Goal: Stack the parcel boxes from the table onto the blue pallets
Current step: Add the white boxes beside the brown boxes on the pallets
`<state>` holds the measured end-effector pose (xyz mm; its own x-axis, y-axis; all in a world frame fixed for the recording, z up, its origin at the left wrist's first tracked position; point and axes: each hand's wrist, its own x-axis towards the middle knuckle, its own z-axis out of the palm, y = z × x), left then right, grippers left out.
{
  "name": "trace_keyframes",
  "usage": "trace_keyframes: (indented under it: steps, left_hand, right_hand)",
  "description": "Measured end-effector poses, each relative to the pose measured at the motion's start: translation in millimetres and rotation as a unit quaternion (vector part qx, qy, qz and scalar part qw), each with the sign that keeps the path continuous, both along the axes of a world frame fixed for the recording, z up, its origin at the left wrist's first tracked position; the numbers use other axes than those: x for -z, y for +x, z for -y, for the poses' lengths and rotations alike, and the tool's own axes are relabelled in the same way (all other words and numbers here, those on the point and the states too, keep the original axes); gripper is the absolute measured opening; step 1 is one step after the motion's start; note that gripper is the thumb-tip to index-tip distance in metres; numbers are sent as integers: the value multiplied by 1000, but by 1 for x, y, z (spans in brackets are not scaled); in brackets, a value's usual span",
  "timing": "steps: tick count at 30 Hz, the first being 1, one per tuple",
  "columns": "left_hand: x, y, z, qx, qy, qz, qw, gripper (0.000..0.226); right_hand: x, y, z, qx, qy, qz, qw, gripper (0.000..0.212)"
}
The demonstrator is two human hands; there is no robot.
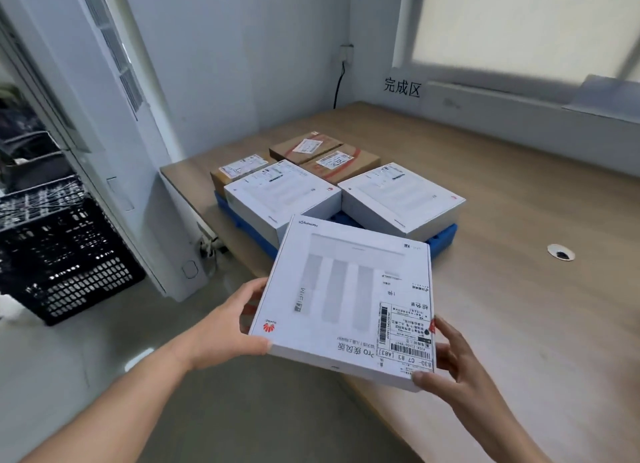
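A long wood-tone table (519, 202) runs along the wall under a window. To the left stand a white standing unit (104, 133) and a black perforated crate (69, 254) on the floor.

A blue pallet (445, 237) lies on the table's far left end, loaded with five boxes. Two flat white boxes, left (280, 194) and right (401, 199), sit side by side at the front. Behind them are three brown boxes (341, 162) with shipping labels too blurred to read.

A third white box (346, 289) is held in the air, tilted, just short of the pallet over the table's near edge. Its print faces away: "HarmonyOS" at the far corner, a red Huawei logo at the near left, and a barcode label reading "B30- C7 83 [A83]" at the near right.

The left hand (225, 327) grips the box's left edge, thumb on top by the logo. The right hand (450, 362) clasps the near right corner.

Wall lettering (401, 86) reads "完成区". A round cable hole (561, 253) sits in the tabletop.
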<state>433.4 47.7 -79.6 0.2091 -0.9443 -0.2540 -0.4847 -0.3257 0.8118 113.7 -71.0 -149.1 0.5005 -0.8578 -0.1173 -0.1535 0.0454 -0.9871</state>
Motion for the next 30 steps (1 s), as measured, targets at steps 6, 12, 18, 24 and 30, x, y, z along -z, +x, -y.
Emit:
trace_keyframes:
  steps: [6,12,18,24,30]
  left_hand:
    - [12,40,50,38,22,12,999,83]
    - [19,71,94,107,37,12,994,82]
    - [16,109,143,213,62,21,975,83]
    - [3,138,184,310,36,85,946,77]
    - [-1,152,213,411,-34,219,884,74]
  right_hand:
    - [11,28,20,45,21,-3,999,92]
    - [7,50,19,111,41,-8,993,93]
    - [6,83,7,197,57,-13,979,91]
    - [-3,123,-2,266,63,-21,962,84]
    - [-1,150,-14,319,79,-38,944,94]
